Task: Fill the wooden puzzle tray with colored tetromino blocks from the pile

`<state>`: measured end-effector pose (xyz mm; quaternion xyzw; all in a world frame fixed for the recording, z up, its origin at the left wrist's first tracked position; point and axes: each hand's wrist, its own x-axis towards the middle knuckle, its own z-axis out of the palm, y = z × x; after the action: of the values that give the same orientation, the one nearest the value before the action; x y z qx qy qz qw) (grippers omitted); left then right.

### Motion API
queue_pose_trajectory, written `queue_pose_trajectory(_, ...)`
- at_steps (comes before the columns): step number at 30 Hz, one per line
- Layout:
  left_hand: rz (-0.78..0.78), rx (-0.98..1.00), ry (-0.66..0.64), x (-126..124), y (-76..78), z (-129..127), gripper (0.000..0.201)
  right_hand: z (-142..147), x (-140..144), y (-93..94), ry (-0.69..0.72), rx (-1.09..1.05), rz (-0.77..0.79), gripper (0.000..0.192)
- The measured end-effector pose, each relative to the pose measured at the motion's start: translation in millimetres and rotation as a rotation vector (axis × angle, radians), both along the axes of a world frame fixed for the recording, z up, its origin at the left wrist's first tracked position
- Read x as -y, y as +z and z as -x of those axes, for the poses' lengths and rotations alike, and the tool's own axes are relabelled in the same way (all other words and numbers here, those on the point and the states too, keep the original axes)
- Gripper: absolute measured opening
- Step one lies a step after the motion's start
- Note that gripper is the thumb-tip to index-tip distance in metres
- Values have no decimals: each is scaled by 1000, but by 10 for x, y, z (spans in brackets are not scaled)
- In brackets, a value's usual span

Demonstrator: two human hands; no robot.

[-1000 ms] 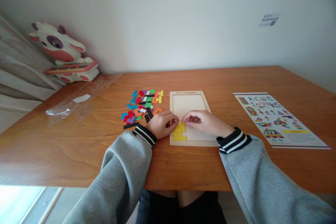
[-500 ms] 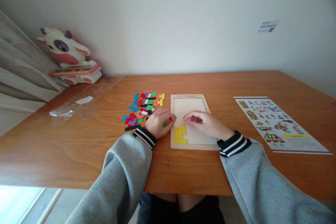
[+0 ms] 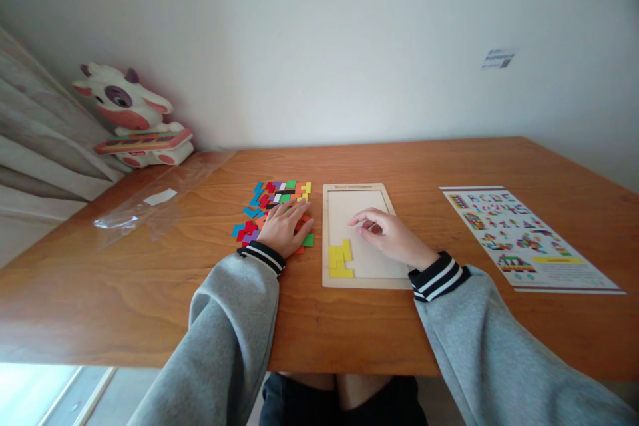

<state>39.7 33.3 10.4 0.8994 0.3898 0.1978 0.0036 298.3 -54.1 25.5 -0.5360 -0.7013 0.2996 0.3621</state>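
A pale wooden puzzle tray (image 3: 360,188) lies flat in the middle of the table. Yellow pieces (image 3: 340,259) fill its near left corner. My right hand (image 3: 387,234) rests inside the tray with fingers curled; something reddish shows under them, too small to name. My left hand (image 3: 285,225) lies flat with fingers spread on the pile of coloured puzzle pieces (image 3: 272,194) left of the tray. A green piece (image 3: 308,240) lies beside that hand, close to the tray's left edge.
A printed pattern sheet (image 3: 519,233) lies at the right. A clear plastic bag (image 3: 150,203) lies at the left. A cow-shaped toy (image 3: 127,113) stands in the far left corner by a curtain. The wooden table (image 3: 124,286) ends near my body.
My left hand has moved left from the tray's edge onto the pile of pieces, leaving a green piece on the table. My right hand stays in the tray. The view has shifted slightly.
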Motion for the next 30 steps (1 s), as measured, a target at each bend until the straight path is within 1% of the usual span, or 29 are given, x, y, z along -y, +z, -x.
queue_pose_trajectory(3, 1, -7, 17, -9, -21, -10, 35, 9, 3, 3, 7, 5, 7, 18)
queue_pose_trajectory(8, -50, 29, -22, -7, 31, -19, 24, 8, 4, -1, 7, 20, 10, 17)
queue_pose_trajectory(13, -17, 60, -139, 5, 33, -49, 26, 3, 11, -1, 16, 33, 15, 17)
queue_pose_trajectory(18, -34, 55, -125, 22, 43, -59, 20, 3, 2, -36, 17, 14, 27, 17)
queue_pose_trajectory(23, -27, 91, -193, 34, 2, -76, 22, 4, -2, -53, 17, 17, 31, 17)
queue_pose_trajectory(26, -19, 98, -201, 21, -10, -71, 23, 9, 2, -41, 19, 13, 38, 17)
queue_pose_trajectory(30, -15, 101, -216, 17, 12, -69, 21, 18, 9, -16, 15, 8, 39, 16)
